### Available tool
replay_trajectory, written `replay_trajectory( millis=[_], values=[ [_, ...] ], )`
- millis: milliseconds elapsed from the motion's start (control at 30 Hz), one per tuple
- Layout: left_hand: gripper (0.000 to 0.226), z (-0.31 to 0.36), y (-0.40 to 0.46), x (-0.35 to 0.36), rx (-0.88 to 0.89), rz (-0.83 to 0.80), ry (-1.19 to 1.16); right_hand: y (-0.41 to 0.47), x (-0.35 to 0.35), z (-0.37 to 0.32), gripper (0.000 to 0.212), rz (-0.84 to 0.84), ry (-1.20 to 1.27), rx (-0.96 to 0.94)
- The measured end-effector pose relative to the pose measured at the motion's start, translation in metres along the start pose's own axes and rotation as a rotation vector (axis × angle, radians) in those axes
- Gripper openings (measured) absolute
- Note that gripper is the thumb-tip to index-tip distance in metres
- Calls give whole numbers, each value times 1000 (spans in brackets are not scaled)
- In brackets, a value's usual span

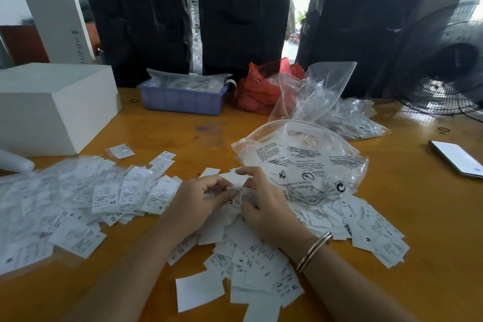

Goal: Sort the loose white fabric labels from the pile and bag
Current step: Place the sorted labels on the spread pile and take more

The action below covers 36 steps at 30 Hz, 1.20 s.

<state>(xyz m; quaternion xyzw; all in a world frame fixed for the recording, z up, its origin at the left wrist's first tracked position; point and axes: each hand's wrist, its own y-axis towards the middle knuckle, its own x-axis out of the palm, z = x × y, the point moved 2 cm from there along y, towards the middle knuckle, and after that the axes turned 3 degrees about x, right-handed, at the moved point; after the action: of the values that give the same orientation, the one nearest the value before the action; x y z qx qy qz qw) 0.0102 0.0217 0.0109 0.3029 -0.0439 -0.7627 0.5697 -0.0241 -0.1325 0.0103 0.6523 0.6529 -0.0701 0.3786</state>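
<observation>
A pile of loose white fabric labels [251, 259] with size letters lies on the wooden table in front of me. Both hands meet above it. My left hand [198, 204] and my right hand [264, 206] together pinch a small bunch of labels [241, 195] between their fingertips. A clear plastic bag [308, 165] with black warning print lies just right of the hands, resting on more labels [366, 232]. To the left, labels in small clear sleeves [78, 204] are spread in overlapping rows.
A white foam box [52, 107] stands at the left, with a purple bin [183, 99] and a red plastic bag [261, 89] behind. More clear bags [334, 104] lie back right. A phone [457, 158] and a black fan [444, 60] are at the right. Black wrapped bundles [243, 26] line the far edge.
</observation>
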Motion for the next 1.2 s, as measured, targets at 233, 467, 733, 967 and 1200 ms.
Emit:
replay_trajectory(
  millis=[233,467,733,967,1200],
  values=[
    [18,1,1,-5,-7,98,-114,2,-17,5,22,225,342,145],
    [20,2,1,-5,-19,105,-134,0,-20,1,13,308,556,151],
    [31,6,1,-6,-12,97,-145,-2,-20,-2,17,299,577,140],
    [22,4,0,-5,-31,96,-145,-2,-17,-3,19,246,488,116],
    [23,5,0,-5,-23,110,-138,-3,-16,-5,24,209,434,112]
  ],
)
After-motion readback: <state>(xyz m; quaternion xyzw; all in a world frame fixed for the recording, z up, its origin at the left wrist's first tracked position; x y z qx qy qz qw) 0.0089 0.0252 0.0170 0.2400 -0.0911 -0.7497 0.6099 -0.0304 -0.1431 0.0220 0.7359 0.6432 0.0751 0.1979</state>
